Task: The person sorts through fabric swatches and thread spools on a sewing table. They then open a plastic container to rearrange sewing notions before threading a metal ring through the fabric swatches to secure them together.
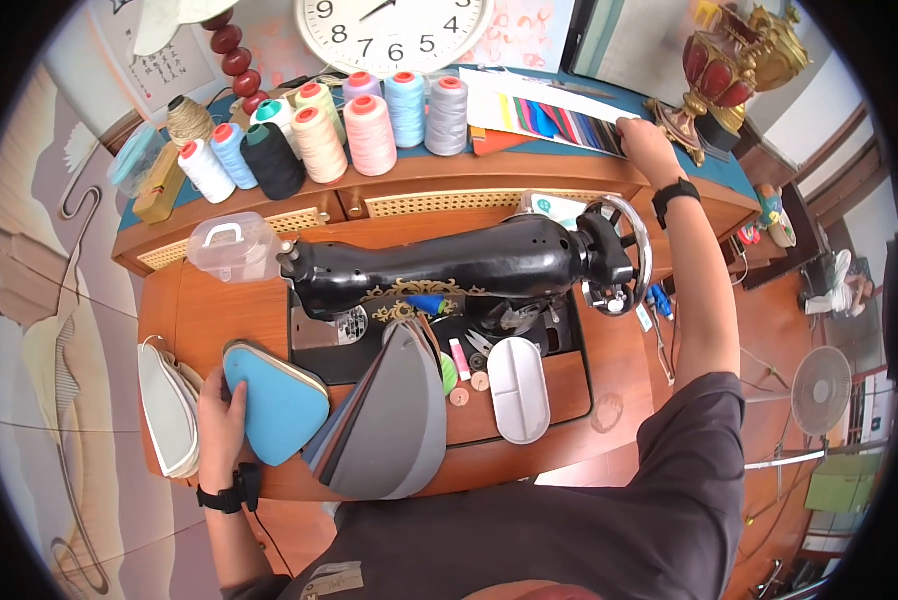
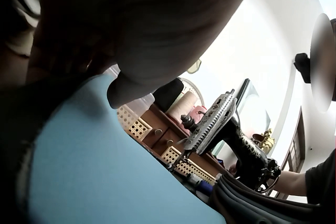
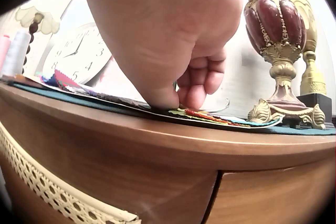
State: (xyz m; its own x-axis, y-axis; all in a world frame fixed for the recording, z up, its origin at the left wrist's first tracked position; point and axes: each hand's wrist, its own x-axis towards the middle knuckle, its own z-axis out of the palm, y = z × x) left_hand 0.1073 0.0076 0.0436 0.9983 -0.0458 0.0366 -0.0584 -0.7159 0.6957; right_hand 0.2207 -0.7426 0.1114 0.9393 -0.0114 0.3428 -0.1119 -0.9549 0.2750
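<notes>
At the front left of the table, my left hand (image 1: 221, 415) holds a stack of blue swatches (image 1: 287, 405) by its left edge, with the thumb on the top sheet. The blue sheet (image 2: 105, 166) fills the lower left of the left wrist view. A fan of grey swatches (image 1: 394, 420) lies to its right, and a ring of white swatches (image 1: 166, 410) to its left. My right hand (image 1: 649, 155) reaches to the back shelf. In the right wrist view, its thumb and curled fingers pinch the colored fabric strips (image 3: 191, 115) on a sample card (image 1: 499, 105).
A black sewing machine (image 1: 449, 265) spans the table's middle. Several thread cones (image 1: 371, 138) stand on the shelf, left of the card; a red and gold urn (image 1: 714, 75) stands right. Near the front are a white divided tray (image 1: 519, 390), small scissors (image 1: 479, 342) and a clear box (image 1: 234, 250).
</notes>
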